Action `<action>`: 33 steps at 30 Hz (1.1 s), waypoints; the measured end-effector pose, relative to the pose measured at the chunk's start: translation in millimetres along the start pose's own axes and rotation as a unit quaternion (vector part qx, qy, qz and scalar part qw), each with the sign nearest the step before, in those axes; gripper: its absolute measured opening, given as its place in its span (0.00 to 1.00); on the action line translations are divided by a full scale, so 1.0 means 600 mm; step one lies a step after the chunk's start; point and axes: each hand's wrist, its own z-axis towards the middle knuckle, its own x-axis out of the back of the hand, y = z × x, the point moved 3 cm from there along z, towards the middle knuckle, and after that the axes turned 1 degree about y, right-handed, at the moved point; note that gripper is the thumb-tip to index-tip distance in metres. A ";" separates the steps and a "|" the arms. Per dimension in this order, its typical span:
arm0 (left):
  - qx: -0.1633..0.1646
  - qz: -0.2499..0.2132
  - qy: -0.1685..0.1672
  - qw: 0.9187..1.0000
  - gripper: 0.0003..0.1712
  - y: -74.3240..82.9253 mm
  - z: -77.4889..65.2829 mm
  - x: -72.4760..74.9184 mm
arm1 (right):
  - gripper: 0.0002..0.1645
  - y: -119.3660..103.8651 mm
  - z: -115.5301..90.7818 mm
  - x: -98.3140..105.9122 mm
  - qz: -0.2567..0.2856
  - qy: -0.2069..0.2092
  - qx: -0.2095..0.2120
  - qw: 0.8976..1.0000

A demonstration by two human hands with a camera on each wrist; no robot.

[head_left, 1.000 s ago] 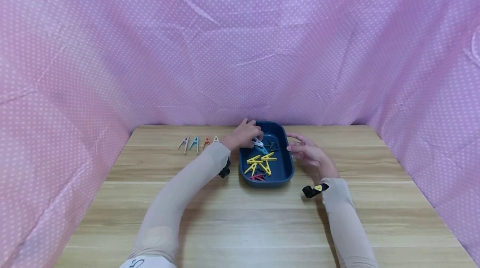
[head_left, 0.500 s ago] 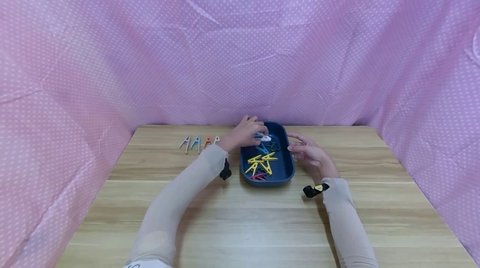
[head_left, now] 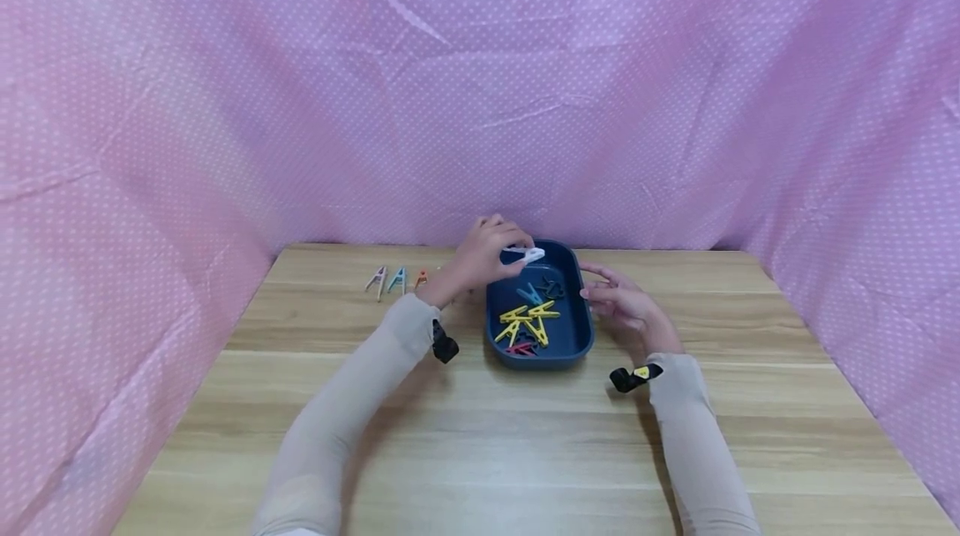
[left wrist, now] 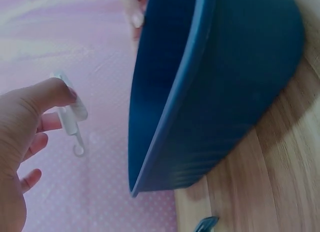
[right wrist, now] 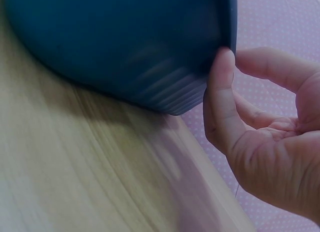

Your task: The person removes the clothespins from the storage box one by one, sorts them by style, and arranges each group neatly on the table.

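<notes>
My left hand [head_left: 480, 257] pinches a white clothespin [head_left: 532, 255] between thumb and fingers, above the far left part of a dark blue bin [head_left: 588, 344]. A small hook hangs from this clothespin in the left wrist view. My right hand [head_left: 621, 303] touches the bin's right side near the rim with its fingertips, the fingers loosely bent. Inside the bin lie several yellow clothespins [head_left: 538, 329], a blue clothespin [head_left: 529, 294], a red clothespin [head_left: 519, 348] and dark ones [head_left: 552, 288] hard to make out.
On the table [head_left: 480, 453] left of the bin stand a pale purple clothespin [head_left: 377, 279], a light blue clothespin [head_left: 398, 278] and an orange clothespin [head_left: 422, 278] in a row; my left arm partly covers this row. Pink dotted cloth [head_left: 480, 102] hangs behind the table.
My left hand has risen out of the bin with the white clothespin and shifted slightly back towards the far left. My right hand stays at the bin's side.
</notes>
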 end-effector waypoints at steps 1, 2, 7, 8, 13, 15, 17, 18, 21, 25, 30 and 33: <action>0.002 -0.005 0.013 1.000 0.15 -0.003 -0.003 0.005 | 0.36 -0.001 0.001 0.000 -0.001 0.000 -0.001 1.000; 0.002 -0.011 0.027 1.000 0.15 -0.006 -0.007 0.011 | 0.37 -0.001 0.001 0.001 -0.001 0.001 -0.002 1.000; 0.004 -0.049 0.097 0.994 0.15 -0.025 -0.027 0.035 | 0.37 -0.003 0.001 0.002 -0.009 0.007 -0.004 1.000; 0.007 -0.054 0.107 0.993 0.16 -0.030 -0.032 0.040 | 0.37 -0.003 0.001 0.002 -0.009 0.008 -0.005 1.000; 0.036 -0.065 0.140 0.987 0.17 -0.061 -0.054 0.060 | 0.37 -0.003 0.002 0.002 0.003 0.005 -0.010 1.000; 0.051 -0.067 0.148 0.985 0.18 -0.074 -0.063 0.069 | 0.37 -0.002 0.004 0.002 0.012 0.003 -0.011 1.000; 0.065 -0.066 0.152 0.984 0.18 -0.086 -0.074 0.076 | 0.37 -0.002 0.005 0.003 0.018 0.002 -0.012 1.000; 0.072 -0.063 0.154 0.983 0.18 -0.092 -0.079 0.080 | 0.37 -0.002 0.005 0.003 0.022 0.001 -0.012 1.000; 0.093 -0.052 0.153 0.982 0.17 -0.107 -0.096 0.091 | 0.37 -0.004 0.005 0.002 0.025 0.001 -0.011 1.000; 0.128 -0.047 0.142 0.980 0.16 -0.130 -0.121 0.102 | 0.38 -0.007 0.001 -0.001 0.005 0.001 -0.006 1.000; 0.189 -0.065 0.118 0.973 0.16 -0.165 -0.164 0.108 | 0.39 -0.005 -0.005 -0.001 -0.024 -0.001 -0.005 1.000; 0.217 -0.048 0.111 0.969 0.16 -0.189 -0.194 0.110 | 0.39 -0.003 -0.006 -0.002 -0.020 -0.002 -0.007 1.000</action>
